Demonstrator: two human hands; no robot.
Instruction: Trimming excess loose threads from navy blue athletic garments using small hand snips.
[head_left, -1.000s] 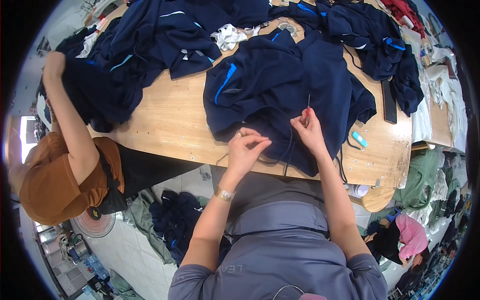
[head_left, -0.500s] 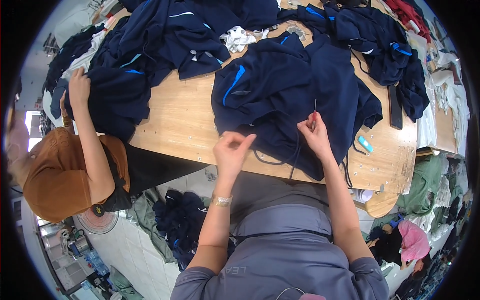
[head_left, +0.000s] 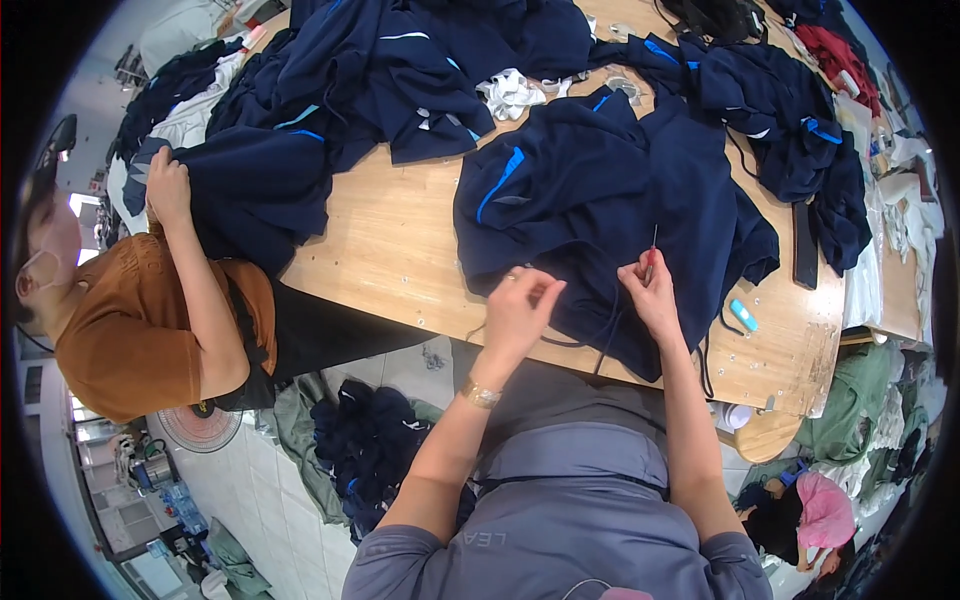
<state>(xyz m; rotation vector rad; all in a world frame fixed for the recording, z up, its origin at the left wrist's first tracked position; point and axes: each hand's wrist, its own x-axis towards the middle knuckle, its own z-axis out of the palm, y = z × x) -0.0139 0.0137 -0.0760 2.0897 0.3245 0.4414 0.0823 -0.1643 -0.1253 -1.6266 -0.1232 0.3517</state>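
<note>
A navy garment (head_left: 600, 190) with a bright blue trim lies loosely spread on the wooden table in front of me. Dark cords (head_left: 608, 335) trail from it toward the table's near edge. Over its right part, my right hand (head_left: 652, 295) grips a small red-handled tool (head_left: 652, 257) whose thin metal point aims away from me. My left hand (head_left: 520, 305) hovers at the garment's near left side, thumb and fingertips pinched together. Whatever that pinch holds, if anything, is too small to make out.
A light-blue small object (head_left: 743, 315) and a black flat case (head_left: 804, 245) lie right of the garment. More navy garments (head_left: 420, 90) and a white cloth bundle (head_left: 510, 94) sit farther back. At left, a co-worker (head_left: 150, 320) handles navy cloth. Dark cloth (head_left: 370, 440) is heaped on the floor.
My left thumb and fingers have drawn together into a pinch. The scene has shifted slightly right in view. The right hand still grips the red-handled tool.
</note>
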